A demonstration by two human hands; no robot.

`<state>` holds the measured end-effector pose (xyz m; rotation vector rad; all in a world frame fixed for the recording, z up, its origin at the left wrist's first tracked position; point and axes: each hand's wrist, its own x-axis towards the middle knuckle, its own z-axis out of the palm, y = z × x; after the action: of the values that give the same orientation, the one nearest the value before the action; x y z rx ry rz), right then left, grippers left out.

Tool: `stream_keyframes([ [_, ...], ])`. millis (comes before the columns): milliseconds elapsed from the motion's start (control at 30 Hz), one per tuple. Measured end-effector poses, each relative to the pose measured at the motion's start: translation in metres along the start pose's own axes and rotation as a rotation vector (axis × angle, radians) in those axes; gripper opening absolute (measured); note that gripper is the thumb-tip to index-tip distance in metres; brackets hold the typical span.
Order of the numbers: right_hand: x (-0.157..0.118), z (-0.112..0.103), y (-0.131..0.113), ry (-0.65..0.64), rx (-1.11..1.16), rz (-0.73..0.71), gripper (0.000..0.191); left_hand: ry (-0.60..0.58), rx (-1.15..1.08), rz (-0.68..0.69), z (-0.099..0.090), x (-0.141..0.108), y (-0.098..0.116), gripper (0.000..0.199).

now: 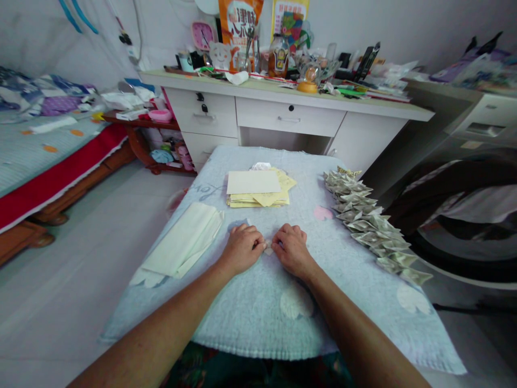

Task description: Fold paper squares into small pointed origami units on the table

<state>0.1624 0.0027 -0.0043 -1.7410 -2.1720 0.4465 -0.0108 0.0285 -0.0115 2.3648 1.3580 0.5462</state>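
Observation:
My left hand (244,248) and my right hand (290,249) are close together over the middle of a pale blue cloth-covered table (250,328). Between their fingertips is a small, pale folded piece of paper (269,248), pinched at both ends. Just beyond my hands lies a stack of yellowish paper (258,199) with a plain pale sheet (253,182) on top. A folded light green sheet (181,240) rests to the left. Along the right side runs a long row of pointed folded-paper pieces (367,223).
Behind the table stands a white desk (288,116) crowded with jars, bags and small items. A bed (52,151) is at the left, beside a low wooden shelf (141,126). A front-loading washing machine (480,161) stands at the right.

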Motion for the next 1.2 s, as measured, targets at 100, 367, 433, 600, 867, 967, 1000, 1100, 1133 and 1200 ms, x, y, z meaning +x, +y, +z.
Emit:
stream_keyframes([
  [100, -0.001, 0.001, 0.000, 0.019, -0.017, -0.009, 0.019, 0.005, 0.019, -0.017, 0.001, 0.000, 0.001, 0.013],
  [367, 0.001, 0.008, -0.002, 0.044, -0.126, 0.035, 0.021, 0.026, 0.084, -0.061, 0.002, -0.002, 0.007, 0.012],
  [433, 0.001, 0.009, -0.002, 0.052, -0.141, 0.038, 0.020, 0.049, 0.102, -0.073, 0.003, -0.004, 0.008, 0.009],
  [600, 0.000, 0.008, -0.004, 0.069, -0.140, 0.042, 0.016, 0.087, 0.116, -0.112, 0.006, -0.006, 0.008, 0.012],
  [867, -0.001, 0.010, -0.002, 0.094, -0.106, 0.049, 0.014, 0.072, 0.099, -0.127, 0.008, -0.005, 0.008, 0.010],
  [967, -0.002, 0.008, -0.001, 0.093, -0.064, 0.030, 0.012, 0.069, 0.085, -0.126, 0.007, -0.005, 0.008, 0.009],
  [1000, -0.002, 0.008, -0.001, 0.091, -0.050, 0.024, 0.014, 0.067, 0.077, -0.123, 0.007, -0.005, 0.008, 0.009],
  [1100, -0.004, 0.006, 0.000, 0.081, -0.029, 0.009, 0.019, 0.059, 0.044, -0.114, 0.007, -0.006, 0.008, 0.007],
  [1133, -0.004, 0.006, 0.000, 0.079, -0.030, 0.008, 0.020, 0.055, 0.029, -0.113, 0.007, -0.005, 0.008, 0.007],
  [1200, -0.004, 0.006, 0.000, 0.070, -0.031, 0.009, 0.020, 0.051, 0.001, -0.113, 0.007, -0.005, 0.007, 0.007],
])
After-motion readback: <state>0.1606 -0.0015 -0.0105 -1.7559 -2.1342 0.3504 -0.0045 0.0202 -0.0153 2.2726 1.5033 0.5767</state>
